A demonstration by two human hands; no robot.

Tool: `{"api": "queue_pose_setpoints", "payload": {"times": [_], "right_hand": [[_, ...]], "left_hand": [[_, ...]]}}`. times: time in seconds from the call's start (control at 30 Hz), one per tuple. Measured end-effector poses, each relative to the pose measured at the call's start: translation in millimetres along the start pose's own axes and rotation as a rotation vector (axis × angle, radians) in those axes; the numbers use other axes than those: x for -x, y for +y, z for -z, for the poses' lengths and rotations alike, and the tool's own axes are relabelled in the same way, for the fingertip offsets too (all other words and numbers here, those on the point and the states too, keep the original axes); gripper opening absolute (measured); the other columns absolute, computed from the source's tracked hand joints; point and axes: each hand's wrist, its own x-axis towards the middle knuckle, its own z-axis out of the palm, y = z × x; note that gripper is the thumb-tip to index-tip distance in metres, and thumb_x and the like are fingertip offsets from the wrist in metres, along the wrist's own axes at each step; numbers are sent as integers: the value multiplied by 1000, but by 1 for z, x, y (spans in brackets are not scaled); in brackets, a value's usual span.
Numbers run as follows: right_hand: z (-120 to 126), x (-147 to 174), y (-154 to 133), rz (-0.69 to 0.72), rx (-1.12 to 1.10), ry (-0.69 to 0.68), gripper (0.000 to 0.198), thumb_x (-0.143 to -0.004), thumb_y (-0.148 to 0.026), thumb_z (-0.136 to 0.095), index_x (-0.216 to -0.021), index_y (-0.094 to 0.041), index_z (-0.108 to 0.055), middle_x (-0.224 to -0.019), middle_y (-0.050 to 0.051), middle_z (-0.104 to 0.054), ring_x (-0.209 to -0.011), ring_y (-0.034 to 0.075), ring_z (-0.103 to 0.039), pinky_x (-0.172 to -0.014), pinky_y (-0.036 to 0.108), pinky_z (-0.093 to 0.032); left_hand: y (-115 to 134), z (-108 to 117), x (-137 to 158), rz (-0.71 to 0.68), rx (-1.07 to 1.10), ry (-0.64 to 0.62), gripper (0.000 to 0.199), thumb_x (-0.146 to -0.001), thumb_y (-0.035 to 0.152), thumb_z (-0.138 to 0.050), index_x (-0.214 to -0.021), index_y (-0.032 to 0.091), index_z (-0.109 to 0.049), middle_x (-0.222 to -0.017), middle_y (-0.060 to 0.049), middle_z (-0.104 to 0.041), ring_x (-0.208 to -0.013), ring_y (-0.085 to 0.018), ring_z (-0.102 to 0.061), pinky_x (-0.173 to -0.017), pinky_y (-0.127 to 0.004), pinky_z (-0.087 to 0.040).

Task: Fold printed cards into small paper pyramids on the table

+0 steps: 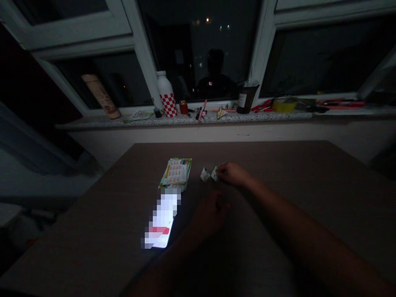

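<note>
My right hand (235, 174) reaches over the table, its thumb and fingertips pinched on the right-hand small folded paper piece (214, 173). Just left of it stands a second folded paper piece (204, 174), pointed and patterned like the first. In deep shadow nearer to me is my left hand (212, 212), fingers loosely bent with a dark gap by the thumb; I see nothing in it. A stack of printed paper sheets (176, 172) lies to the left of the folded pieces. Below the stack, a phone (161, 220) glows, its screen blurred out.
The brown table (293, 177) reaches to the wall under a dark window. On the sill (136, 123) stand a tan flask (101, 97), a white bottle with red checks (167, 95), a small red jar (183, 107), a dark cup (246, 99) and a yellow tape roll (284, 105).
</note>
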Motion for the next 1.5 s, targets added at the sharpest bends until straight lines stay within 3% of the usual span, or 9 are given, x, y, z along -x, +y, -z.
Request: {"api": "queue_pose_setpoints", "payload": {"times": [0.13,0.3,0.4,0.53,0.73,1.17,1.37,1.5], "right_hand": [[5,17,-1,-3,-83,56,23,-84,-25,-52,-94,-18,-71,-85,6,-73,-73,18,-64,-64,24,-42],[4,60,0,-3,-175,91,27,-86,-28,-49,-101,-18,-69,-85,6,-73,-73,19,-65,-66,27,-47],[-2,87,-2,-8,-202,96,27,-87,-30,-49,-101,-19,-69,-82,5,-72,-68,18,-65,-64,28,-48],[-13,107,-2,-25,-222,126,26,-86,-29,-49,-99,-19,-68,-84,6,-72,-70,19,-65,-66,29,-48],[-22,109,1,-17,-228,159,23,-85,-28,-51,-98,-19,-68,-92,8,-70,-79,21,-65,-72,32,-48],[-24,109,-3,25,-243,172,20,-86,-24,-49,-90,-20,-68,-88,6,-68,-79,18,-63,-72,30,-47],[-23,110,-2,26,-242,157,19,-86,-24,-50,-90,-19,-68,-88,6,-68,-79,18,-62,-72,30,-47],[-21,111,-3,23,-243,156,19,-86,-25,-50,-92,-20,-68,-90,6,-68,-81,19,-63,-73,30,-47]], "left_hand": [[2,11,-1,-50,-89,-13,27,-86,35,-46,-104,19,-57,-91,-5,-68,-80,-19,-64,-67,-28,-45],[3,54,-13,3,-462,44,24,-86,36,-46,-94,21,-62,-90,-5,-68,-80,-20,-63,-68,-29,-45],[-3,83,-26,87,-804,78,27,-85,34,-48,-103,20,-62,-108,-10,-66,-100,-23,-60,-81,-30,-45],[-19,103,-43,229,-909,84,28,-77,29,-57,-97,11,-66,-103,-19,-66,-94,-29,-63,-76,-33,-48],[-33,98,-53,286,-977,85,31,-79,33,-53,-97,12,-67,-101,-19,-67,-95,-30,-63,-76,-35,-49],[-31,95,-60,308,-1010,142,38,-83,35,-41,-101,12,-66,-98,-20,-67,-91,-31,-65,-75,-39,-50],[-26,99,-63,311,-994,129,40,-75,41,-54,-101,13,-66,-101,-19,-67,-93,-32,-64,-76,-38,-51],[-26,101,-65,324,-969,144,37,-79,37,-49,-100,12,-67,-101,-21,-67,-93,-31,-65,-76,-37,-50]]}}
